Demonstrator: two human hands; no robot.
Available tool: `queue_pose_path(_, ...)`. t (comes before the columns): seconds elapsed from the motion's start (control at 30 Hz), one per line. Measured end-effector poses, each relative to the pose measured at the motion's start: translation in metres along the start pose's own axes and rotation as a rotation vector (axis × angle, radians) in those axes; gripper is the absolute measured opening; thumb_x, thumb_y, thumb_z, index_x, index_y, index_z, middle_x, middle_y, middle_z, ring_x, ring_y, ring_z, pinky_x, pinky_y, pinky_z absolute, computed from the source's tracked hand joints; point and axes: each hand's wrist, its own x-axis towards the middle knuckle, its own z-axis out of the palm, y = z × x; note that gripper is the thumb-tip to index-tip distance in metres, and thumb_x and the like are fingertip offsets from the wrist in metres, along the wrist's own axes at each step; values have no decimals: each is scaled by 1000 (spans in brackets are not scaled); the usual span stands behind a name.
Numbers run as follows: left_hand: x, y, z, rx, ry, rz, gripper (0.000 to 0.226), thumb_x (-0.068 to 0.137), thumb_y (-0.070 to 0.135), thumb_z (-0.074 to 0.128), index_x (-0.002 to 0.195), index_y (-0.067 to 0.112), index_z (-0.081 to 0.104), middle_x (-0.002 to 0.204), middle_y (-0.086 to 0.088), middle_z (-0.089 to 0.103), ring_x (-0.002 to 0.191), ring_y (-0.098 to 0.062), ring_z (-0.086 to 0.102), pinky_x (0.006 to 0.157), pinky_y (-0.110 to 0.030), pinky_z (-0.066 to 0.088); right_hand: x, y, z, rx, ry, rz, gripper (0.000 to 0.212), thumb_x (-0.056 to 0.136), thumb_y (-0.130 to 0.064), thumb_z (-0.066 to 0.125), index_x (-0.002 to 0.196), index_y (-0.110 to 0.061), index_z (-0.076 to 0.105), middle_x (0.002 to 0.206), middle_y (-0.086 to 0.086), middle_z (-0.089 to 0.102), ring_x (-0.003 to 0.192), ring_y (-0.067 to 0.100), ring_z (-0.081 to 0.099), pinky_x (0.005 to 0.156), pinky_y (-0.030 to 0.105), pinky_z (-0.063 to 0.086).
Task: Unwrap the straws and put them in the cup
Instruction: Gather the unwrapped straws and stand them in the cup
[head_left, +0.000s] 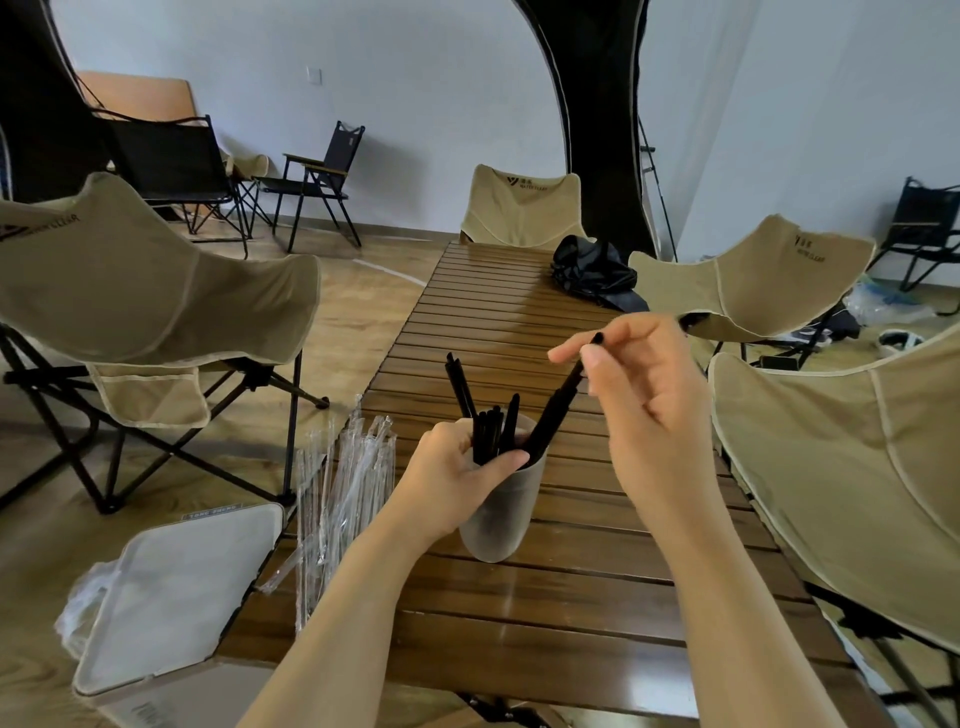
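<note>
cup (498, 525) half hidden (left hand (452, 478)), bin (171, 587) — cropped

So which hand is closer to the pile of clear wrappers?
Left. The left hand grips the cup just beside the clear wrappers; the right hand is farther off, beyond the cup, pinching a black straw.

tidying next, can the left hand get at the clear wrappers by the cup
Probably yes, once it lets go: the left hand grips the cup, but the clear wrappers lie close beside it, nothing between.
</note>
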Motion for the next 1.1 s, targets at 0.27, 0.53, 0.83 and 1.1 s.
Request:
queue_pose_path(0.27,-1,1,-2,-28,25,13,17,86,24,68,101,30,73,104,14,71,108,0,59,101,-35,46,2,9,-8,-37,163,-46,19,97,0,43,92,-18,47,84,11,64,60,20,53,62,31,48)
queue_pose_path(0.53,-1,3,-2,-28,48,18,15,84,23,70,97,31,73,100,14,72,105,0,61,100,-36,47,0,12,-18,-189,229,-75,22,96,-1,44,102,-5,65,88,4,66,71,13,59,68,21,49)
queue_pose_path(0.83,-2,5,-7,21,93,62,21,81,24,74,100,33,71,99,20,71,105,9,58,90,-8,42,0,29,-44,-112,412,73,34,89,6,45,94,-17,69,81,-1,65,74,13,56,74,26,45)
queue_pose_path(1.1,-4,12,-2,43,64,-6,31,77,24,77,94,44,59,94,20,69,101,7,58,86,-9,40,-2,32,-43,-1,383,165,27,83,1,58,94,-21,68,87,4,65,79,16,55,74,30,47)
